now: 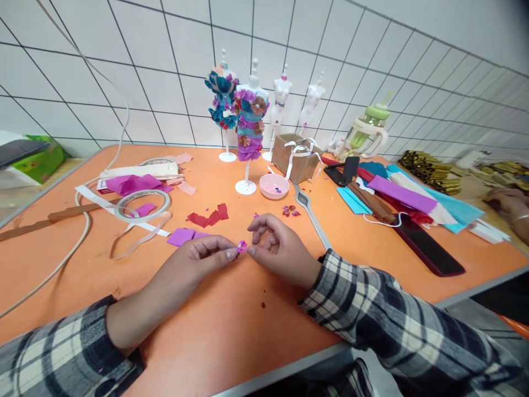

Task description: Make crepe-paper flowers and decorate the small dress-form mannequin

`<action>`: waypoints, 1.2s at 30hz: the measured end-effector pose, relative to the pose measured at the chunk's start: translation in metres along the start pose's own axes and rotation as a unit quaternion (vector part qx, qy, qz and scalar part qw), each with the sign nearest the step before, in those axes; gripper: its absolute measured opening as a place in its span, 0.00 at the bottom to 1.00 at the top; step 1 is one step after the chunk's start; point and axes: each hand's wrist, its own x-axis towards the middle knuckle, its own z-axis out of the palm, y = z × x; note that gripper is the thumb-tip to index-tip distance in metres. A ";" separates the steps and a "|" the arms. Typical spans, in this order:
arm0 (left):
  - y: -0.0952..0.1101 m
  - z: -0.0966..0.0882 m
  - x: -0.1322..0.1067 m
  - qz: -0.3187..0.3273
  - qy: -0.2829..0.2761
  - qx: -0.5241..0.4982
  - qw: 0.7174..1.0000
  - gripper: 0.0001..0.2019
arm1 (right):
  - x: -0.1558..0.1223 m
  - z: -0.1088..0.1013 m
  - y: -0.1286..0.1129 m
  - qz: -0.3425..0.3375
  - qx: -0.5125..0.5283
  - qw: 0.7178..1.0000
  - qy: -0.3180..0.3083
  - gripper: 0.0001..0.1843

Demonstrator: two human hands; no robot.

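Observation:
Between the thumb and fingers of my left hand [202,256] is a small pink-purple paper flower [242,246], held just above the orange table [215,325]. My right hand [279,248] hovers close on the flower's other side, fingers curled and apart, with nothing visible in them. Folded purple paper [182,236] lies behind my left hand, and torn red paper pieces [209,216] are further back. Several tiny red flowers [291,210] sit beyond my right hand, near a pink bowl [274,187] with small bits inside.
Mini dress forms, one decorated with paper flowers [251,124], stand at the back beside a cardboard box [295,157]. Tape [142,205] and a cable [86,220] lie left. Scissors [312,215], folded paper [400,193], a phone [430,245] and a bottle [366,132] are right.

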 end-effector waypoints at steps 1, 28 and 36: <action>0.000 0.000 0.000 0.002 0.001 0.000 1.000 0.07 | -0.002 0.000 -0.001 -0.064 -0.051 0.996 0.025 0.17; 0.003 0.001 -0.001 0.089 0.007 0.094 0.992 0.08 | -0.001 0.003 -0.001 0.043 0.024 0.997 -0.059 0.08; 0.002 0.001 0.000 0.054 -0.002 0.061 0.997 0.09 | -0.002 0.004 -0.003 -0.017 -0.021 0.999 -0.026 0.03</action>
